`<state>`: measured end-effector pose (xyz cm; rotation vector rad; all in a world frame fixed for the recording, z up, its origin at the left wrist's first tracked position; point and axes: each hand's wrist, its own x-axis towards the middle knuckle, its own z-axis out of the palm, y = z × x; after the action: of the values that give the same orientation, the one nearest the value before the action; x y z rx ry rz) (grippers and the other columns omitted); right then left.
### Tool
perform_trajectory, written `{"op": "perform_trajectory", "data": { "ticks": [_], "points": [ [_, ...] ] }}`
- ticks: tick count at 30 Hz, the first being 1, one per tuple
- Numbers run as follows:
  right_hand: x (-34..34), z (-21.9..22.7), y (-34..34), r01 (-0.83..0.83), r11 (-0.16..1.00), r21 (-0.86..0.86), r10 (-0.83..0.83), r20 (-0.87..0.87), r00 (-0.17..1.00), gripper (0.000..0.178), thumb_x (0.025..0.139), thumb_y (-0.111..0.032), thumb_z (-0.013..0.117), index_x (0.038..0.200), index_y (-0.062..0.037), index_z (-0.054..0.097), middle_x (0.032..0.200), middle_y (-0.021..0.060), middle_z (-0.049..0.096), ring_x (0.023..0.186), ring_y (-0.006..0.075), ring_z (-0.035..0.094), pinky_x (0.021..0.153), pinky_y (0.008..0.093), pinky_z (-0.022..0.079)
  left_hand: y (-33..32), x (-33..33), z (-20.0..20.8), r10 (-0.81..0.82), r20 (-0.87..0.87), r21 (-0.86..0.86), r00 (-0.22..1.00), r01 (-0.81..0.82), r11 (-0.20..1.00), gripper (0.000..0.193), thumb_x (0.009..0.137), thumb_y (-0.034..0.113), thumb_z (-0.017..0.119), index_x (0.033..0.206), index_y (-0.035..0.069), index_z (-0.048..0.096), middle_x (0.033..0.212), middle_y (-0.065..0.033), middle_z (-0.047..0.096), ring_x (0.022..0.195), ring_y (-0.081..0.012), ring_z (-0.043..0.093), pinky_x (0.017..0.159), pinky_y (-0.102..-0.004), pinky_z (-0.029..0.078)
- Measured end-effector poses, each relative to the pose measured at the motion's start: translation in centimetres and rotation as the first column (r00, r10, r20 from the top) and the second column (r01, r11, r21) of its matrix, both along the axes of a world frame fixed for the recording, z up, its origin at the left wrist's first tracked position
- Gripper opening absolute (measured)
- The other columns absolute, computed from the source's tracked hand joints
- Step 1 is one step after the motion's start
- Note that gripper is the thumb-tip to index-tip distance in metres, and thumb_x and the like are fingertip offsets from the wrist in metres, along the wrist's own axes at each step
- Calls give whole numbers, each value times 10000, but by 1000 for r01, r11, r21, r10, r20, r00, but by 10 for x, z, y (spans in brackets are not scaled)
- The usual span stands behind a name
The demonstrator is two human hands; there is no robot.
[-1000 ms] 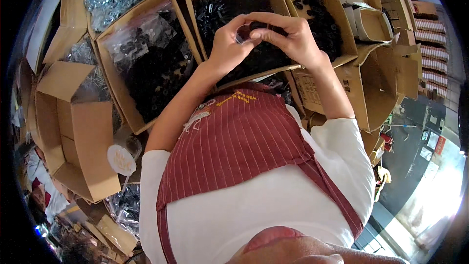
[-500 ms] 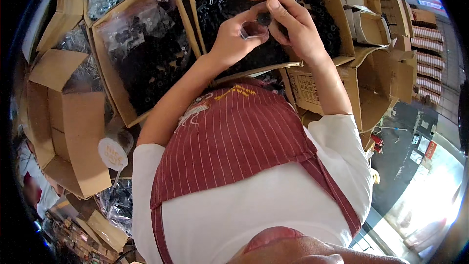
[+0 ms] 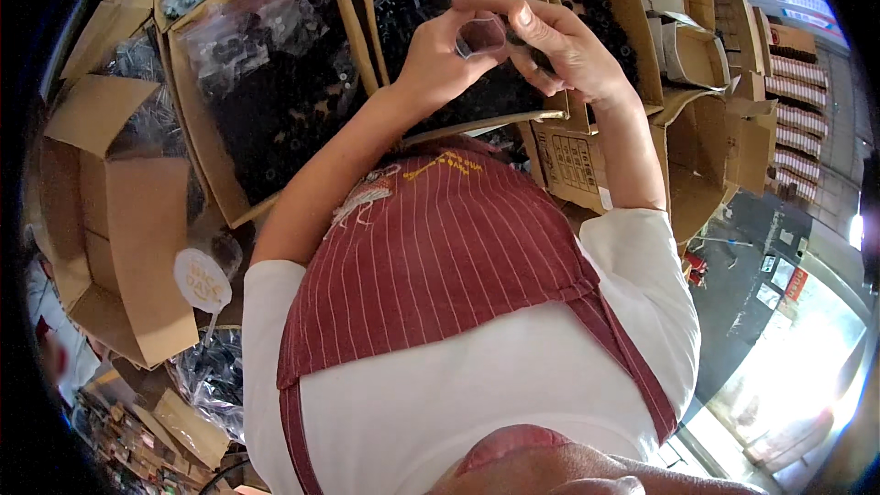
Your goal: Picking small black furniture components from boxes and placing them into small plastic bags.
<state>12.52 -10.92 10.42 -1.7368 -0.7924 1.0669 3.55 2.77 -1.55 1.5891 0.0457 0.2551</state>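
My left hand [image 3: 438, 57] is wrapped round a small clear plastic container [image 3: 482, 37] with a wide opening, tilted toward my right hand. My right hand [image 3: 570, 48] is close beside it, its index finger stretched over to the container's rim. Below the right thumb, a small black part [image 3: 524, 42] shows in the curled fingers, mostly hidden; its exact shape cannot be made out. Both hands are above an open cardboard box [image 3: 513, 121] holding many small black pieces [image 3: 403, 2].
A box [image 3: 359, 35] of black parts and clear bags stands to the left, another box [image 3: 649, 55] of black pieces to the right. Farther left are an open carton [image 3: 156, 247] and a round white fan [image 3: 203, 280]. Stacked cartons [image 3: 796, 128] line the right.
My right hand has shifted slightly right and down. The black part, earlier plain at the thumb tip beside the container, now lies deeper in the fingers. The container's opening shows more.
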Motion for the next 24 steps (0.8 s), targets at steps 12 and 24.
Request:
{"op": "perform_trajectory", "data": {
  "ticks": [12,24],
  "points": [
    [6,-5,8,138,971,193,-96,-210,973,690,1008,-562,462,1406,0,514,1012,-5,583,635,19,468,464,179,322,-1,4,-15,-59,0,-116,998,59,991,387,868,55,733,1222,30,581,1082,-58,663,1046,-176,634,977,-349,494],
    [4,6,6,2,993,117,-19,147,989,630,903,-99,592,1513,-103,435,1202,65,693,507,10,408,433,158,285,0,4,0,4,109,-126,994,10,992,388,885,59,724,1253,43,604,1010,-40,660,975,-144,633,907,-316,517]
  ]
}}
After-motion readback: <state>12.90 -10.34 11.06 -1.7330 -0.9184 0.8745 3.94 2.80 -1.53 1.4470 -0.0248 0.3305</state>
